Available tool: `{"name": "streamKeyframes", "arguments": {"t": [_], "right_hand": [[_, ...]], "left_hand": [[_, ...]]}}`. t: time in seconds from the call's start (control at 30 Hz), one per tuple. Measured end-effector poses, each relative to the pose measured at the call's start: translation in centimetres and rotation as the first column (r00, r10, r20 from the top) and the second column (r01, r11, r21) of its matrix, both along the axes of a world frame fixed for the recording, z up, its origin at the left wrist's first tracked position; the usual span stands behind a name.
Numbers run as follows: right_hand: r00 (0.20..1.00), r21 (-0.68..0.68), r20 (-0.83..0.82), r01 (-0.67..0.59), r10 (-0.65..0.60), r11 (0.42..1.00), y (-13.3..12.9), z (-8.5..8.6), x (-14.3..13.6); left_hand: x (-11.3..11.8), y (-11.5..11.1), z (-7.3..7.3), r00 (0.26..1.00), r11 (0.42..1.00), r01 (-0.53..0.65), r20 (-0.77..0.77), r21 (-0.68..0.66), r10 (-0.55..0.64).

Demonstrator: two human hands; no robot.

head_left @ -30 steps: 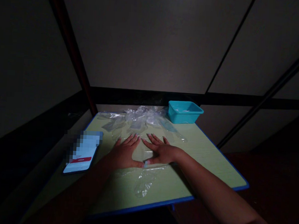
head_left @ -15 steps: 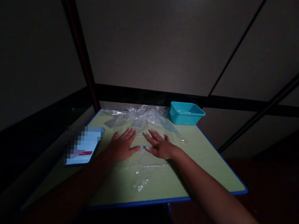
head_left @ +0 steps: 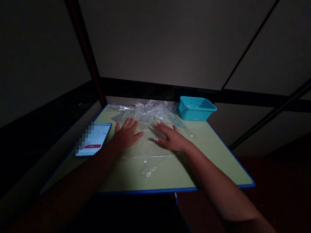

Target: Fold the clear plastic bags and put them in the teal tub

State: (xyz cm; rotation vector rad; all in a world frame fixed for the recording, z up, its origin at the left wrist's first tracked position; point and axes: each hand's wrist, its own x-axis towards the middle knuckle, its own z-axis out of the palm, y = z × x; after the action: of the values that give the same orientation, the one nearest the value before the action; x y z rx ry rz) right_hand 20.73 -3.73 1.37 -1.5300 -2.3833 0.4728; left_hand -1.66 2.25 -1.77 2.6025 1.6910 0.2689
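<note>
A clear plastic bag lies spread over the table, its far part crumpled into folds and its near end reaching toward the front edge. My left hand rests palm down on the left part of the plastic, fingers spread. On the right part, my right hand is also palm down with its fingers apart; whether the whole palm touches the sheet I cannot tell. Neither hand grips anything. The thumbs point toward each other with a gap between them.
A turquoise plastic basket stands at the table's far right corner, close to the crumpled plastic. A lit phone lies near the left edge. The pale green table has a blue rim, with a wall right behind it.
Both hands have slid apart, so the thumbs that nearly touched are now separated. The view has tilted slightly, and the table sits higher in the picture.
</note>
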Motion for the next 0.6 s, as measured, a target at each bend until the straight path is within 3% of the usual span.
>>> {"name": "streamKeyframes", "arguments": {"t": [0.1, 0.13, 0.2, 0.23, 0.3, 0.37, 0.5, 0.6], "right_hand": [[0.949, -0.108, -0.185, -0.279, 0.256, 0.954, -1.4, 2.0, 0.1], [0.912, -0.173, -0.225, -0.384, 0.344, 0.907, -1.9, 2.7, 0.0], [0.819, -0.316, -0.259, -0.573, 0.512, 0.756, -2.8, 4.0, -0.3], [0.77, -0.38, -0.267, -0.637, 0.58, 0.671, -3.2, 4.5, -0.5], [0.716, -0.448, -0.27, -0.685, 0.644, 0.574, -3.7, 4.9, -0.8], [0.709, -0.458, -0.234, -0.684, 0.666, 0.568, -4.0, 4.7, -1.0], [0.758, -0.448, -0.114, -0.617, 0.642, 0.648, -4.1, 4.0, -0.8], [0.769, -0.472, -0.059, -0.583, 0.636, 0.661, -4.2, 3.9, -0.8]], "left_hand": [[0.1, 0.3, -0.1, 0.994, 0.995, -0.077, 0.084, 0.062, 0.072], [0.2, 0.4, -0.2, 0.991, 0.993, -0.094, 0.102, 0.075, 0.086], [0.3, 0.5, -0.2, 0.988, 0.99, -0.106, 0.123, 0.092, 0.094], [0.3, 0.5, -0.3, 0.987, 0.989, -0.106, 0.128, 0.099, 0.093], [0.4, 0.5, -0.2, 0.986, 0.988, -0.102, 0.141, 0.113, 0.086], [0.4, 0.5, -0.1, 0.983, 0.988, -0.096, 0.167, 0.122, 0.075], [0.5, 0.5, 0.3, 0.967, 0.989, -0.092, 0.246, 0.117, 0.061], [0.6, 0.3, 0.5, 0.955, 0.99, -0.087, 0.292, 0.112, 0.051]]}}
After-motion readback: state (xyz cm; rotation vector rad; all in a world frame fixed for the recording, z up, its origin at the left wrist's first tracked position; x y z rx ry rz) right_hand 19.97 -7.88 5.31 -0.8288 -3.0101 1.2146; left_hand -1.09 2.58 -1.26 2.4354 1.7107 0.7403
